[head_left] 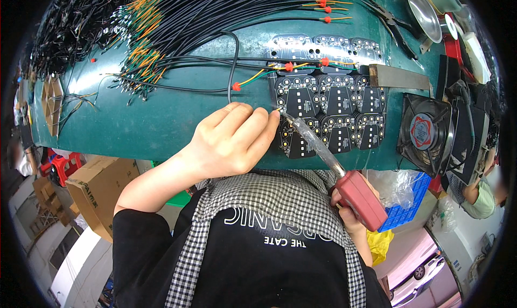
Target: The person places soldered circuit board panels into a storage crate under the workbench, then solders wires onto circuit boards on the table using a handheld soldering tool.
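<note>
A panel of black circuit boards (336, 92) dotted with small pale components lies on the green table. Over its left edge, my left hand (234, 138) is closed on a black cable (235, 55) that loops down into my fingers. Its pinched fingertips are at the edge of one board; the wire end between them is mostly hidden. My right hand (349, 214) grips a red-handled soldering gun (363, 200). The gun's long barrel slants up to the left, and its tip is beside my left fingertips. Other cables with red collars (289, 67) and orange and green ends cross the panel.
Bundled black cables (215, 17) cover the far left. A metal bar (401, 77) rests at the panel's right edge, with pliers (390, 22) beyond. A metal dish (423, 14) and a fan (424, 130) stand right. Another person's sleeve (481, 200) shows far right.
</note>
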Motion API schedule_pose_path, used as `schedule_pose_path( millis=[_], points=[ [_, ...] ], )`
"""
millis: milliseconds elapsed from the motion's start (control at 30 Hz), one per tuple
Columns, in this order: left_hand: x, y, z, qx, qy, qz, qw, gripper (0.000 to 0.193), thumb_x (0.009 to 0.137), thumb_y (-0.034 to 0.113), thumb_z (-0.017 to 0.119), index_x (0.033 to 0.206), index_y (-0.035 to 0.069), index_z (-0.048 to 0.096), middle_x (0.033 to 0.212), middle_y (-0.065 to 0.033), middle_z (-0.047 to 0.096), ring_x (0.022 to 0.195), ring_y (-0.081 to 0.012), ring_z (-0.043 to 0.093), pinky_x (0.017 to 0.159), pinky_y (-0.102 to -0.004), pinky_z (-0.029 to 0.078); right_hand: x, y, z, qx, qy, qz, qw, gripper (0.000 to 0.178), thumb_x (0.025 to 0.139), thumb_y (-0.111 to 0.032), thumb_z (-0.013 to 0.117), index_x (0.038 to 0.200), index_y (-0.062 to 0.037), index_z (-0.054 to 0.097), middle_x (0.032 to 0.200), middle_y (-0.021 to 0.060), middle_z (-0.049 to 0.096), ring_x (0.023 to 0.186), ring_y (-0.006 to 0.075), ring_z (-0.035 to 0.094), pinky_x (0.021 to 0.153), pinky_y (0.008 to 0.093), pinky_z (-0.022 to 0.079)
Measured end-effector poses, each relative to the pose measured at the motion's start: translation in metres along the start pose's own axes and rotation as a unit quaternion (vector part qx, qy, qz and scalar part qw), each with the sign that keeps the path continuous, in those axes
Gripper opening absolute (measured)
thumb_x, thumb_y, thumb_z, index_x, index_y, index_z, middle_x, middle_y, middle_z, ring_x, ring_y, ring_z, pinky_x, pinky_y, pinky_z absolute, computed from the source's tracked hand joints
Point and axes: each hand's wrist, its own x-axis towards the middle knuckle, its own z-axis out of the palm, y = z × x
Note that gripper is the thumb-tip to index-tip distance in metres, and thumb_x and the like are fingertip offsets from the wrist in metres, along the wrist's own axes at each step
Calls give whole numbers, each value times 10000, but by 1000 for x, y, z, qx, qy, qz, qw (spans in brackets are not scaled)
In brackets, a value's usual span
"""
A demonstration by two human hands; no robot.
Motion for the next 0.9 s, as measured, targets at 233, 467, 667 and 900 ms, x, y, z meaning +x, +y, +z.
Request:
schedule_pose_path(
  millis=[233,467,667,900],
  points=[
    [3,2,0,15,9,7,1000,263,673,85,671,918,-7,699,850,-59,601,713,-168,608,667,-275,532,0,-10,7,117,37,88,989,788,735,-447,833,1210,120,562,961,193,705,703,223,690,659,302,549],
    [25,-9,-13,-41,22,-26,999,252,689,112,680,928,34,698,880,-52,608,753,-188,619,656,-294,522,-1,-23,10,234,162,154,946,900,748,-688,705,1233,43,503,1085,137,637,641,150,582,557,264,461],
    [123,-86,42,-65,-133,-43,988,209,858,94,649,1050,11,661,1041,-137,675,992,-320,636,882,-392,512,2,-21,5,232,223,114,940,872,774,-674,697,1264,5,454,1097,132,595,615,160,567,543,269,463],
    [176,-94,106,-89,-120,19,989,154,750,127,573,730,-8,646,750,-201,641,750,-362,662,659,-439,533,-4,-22,1,219,276,89,932,847,790,-639,707,1288,-7,442,1104,143,599,616,158,568,536,265,465]
  ],
)
